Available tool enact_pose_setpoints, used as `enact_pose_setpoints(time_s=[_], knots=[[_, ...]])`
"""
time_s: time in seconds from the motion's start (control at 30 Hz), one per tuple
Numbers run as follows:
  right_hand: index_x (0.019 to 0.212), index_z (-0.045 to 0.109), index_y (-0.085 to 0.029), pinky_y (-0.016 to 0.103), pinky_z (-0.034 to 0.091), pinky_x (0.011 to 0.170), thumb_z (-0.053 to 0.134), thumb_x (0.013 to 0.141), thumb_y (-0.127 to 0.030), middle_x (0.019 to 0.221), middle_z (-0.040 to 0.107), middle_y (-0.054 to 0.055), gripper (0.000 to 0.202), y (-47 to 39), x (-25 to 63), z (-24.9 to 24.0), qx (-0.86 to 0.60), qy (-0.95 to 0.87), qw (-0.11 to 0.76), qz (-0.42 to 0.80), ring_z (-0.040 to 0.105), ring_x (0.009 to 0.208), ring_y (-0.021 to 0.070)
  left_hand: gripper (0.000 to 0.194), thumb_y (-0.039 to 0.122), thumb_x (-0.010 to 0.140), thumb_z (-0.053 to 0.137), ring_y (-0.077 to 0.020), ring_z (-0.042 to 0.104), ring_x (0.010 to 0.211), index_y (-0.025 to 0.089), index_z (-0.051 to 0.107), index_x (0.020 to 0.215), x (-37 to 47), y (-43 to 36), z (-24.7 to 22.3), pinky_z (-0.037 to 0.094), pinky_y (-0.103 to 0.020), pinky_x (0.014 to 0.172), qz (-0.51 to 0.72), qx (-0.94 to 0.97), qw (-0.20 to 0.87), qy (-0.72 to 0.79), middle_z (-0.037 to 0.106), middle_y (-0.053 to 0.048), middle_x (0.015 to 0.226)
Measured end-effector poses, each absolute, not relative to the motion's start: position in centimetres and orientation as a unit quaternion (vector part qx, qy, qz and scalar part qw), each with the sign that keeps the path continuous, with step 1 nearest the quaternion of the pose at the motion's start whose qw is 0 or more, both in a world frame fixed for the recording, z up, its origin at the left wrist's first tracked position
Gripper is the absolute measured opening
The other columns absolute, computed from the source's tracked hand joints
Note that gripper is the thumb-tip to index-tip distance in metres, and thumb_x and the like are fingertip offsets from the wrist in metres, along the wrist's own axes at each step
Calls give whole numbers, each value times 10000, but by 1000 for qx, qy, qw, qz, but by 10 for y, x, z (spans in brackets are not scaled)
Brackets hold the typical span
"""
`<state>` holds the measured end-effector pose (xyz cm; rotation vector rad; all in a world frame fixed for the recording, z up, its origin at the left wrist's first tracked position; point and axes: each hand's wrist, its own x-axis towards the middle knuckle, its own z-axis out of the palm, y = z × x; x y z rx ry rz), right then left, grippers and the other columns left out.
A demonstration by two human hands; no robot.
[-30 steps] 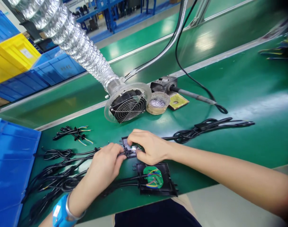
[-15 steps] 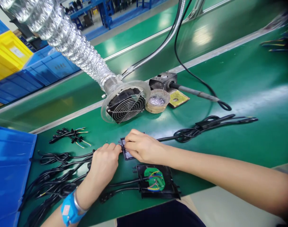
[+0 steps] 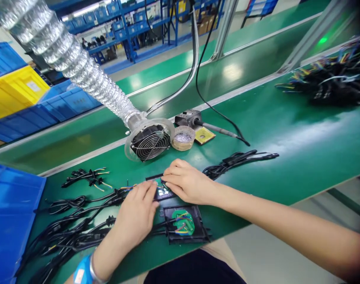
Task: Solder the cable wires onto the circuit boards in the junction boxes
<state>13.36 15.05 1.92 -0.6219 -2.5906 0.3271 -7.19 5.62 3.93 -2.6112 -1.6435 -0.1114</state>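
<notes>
A small black plastic housing (image 3: 165, 196) lies on the bench between my two hands, with some green inside it, perhaps a circuit board. My left hand (image 3: 137, 211) has its fingers bent together over the left part of the housing. Coloured wire ends (image 3: 129, 187) from a black cable stick out beside its knuckles. From the right, my right hand (image 3: 187, 182) reaches in, its fingers closed at the housing and hiding part of it. A bundled black power cord (image 3: 227, 163) lies behind that hand. Nearer me sits a second black housing (image 3: 200, 225) holding a green circuit board (image 3: 182, 223) with wires attached.
Black cables (image 3: 70, 228) spread at the left beside a blue bin (image 3: 17, 221). A fume extractor fan (image 3: 152, 146) hangs behind my hands. Near it are a solder-filled dish (image 3: 182, 139), a yellow sponge (image 3: 205, 135) and a soldering iron holder (image 3: 188, 117). A wire pile (image 3: 336, 85) lies far right.
My left hand has moved over the housing from its left edge. Green and coloured wires now show there. The view has shifted, bringing the wire pile at right into sight.
</notes>
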Motion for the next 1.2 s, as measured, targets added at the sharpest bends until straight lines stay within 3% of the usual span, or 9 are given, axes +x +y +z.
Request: enact_pose_setpoints(time_s=[0.1,0.33,0.5,0.6,0.67,0.73,0.83,0.97,1.2], knots=[[1112,659,-91,393,394,802,479,953,-221,1076,666,127,273,146,136,16,-216,-949,197,121,465,970,239,442,325,969,440,-293,527,1213,105,506,1348,-58,53,37,447,-461,994,-12,-859,-23,-512,573,-147,1356],[1073,674,-84,422,366,809,461,963,-227,1012,681,137,280,146,130,12,-235,-950,164,122,472,1011,264,427,333,979,400,-314,514,1195,87,559,1291,-53,66,38,423,-514,1000,-10,-853,-69,-516,584,-170,1317],[1157,650,-122,424,382,847,482,947,-203,1139,658,141,280,129,131,29,-239,-938,215,132,458,1073,276,372,199,957,421,-251,476,1268,173,535,1310,-106,38,65,398,-450,1071,-160,-806,-66,-566,534,-119,1378],[912,688,-146,359,412,787,475,929,-161,894,675,95,214,102,105,37,-195,-942,228,152,504,860,214,262,157,942,441,-197,589,1092,206,625,1122,-142,-3,78,472,-368,972,-254,-709,-38,-656,638,-66,1152],[761,648,-162,337,418,714,550,903,-224,738,634,65,183,80,77,38,-144,-960,192,146,512,762,203,217,143,932,446,-181,614,1014,200,640,1012,-156,-27,78,495,-343,920,-271,-673,-37,-688,652,-52,1054],[754,632,-151,335,412,659,639,850,-260,702,618,68,145,61,52,39,-113,-971,168,125,530,737,215,202,157,919,467,-191,609,1030,196,640,1016,-164,-44,69,501,-352,922,-241,-676,-57,-694,652,-62,1059],[800,624,-126,323,390,614,594,842,-125,717,617,81,52,47,40,46,-88,-978,164,93,535,710,207,232,221,907,505,-225,592,1087,205,643,1093,-166,-54,48,501,-400,944,-167,-707,-71,-683,645,-84,1133],[817,584,-164,309,348,552,429,932,-113,720,573,64,200,47,60,60,-133,-967,211,59,511,687,197,228,265,915,495,-243,599,1070,219,659,1068,-165,-53,30,498,-429,930,-140,-717,-29,-682,647,-84,1131],[757,577,-161,286,395,487,505,871,-90,707,595,43,153,36,76,33,-172,-949,263,20,558,640,180,238,349,894,549,-253,611,1016,241,638,1088,-173,-49,26,505,-417,884,-121,-735,1,-667,616,-85,1132]])
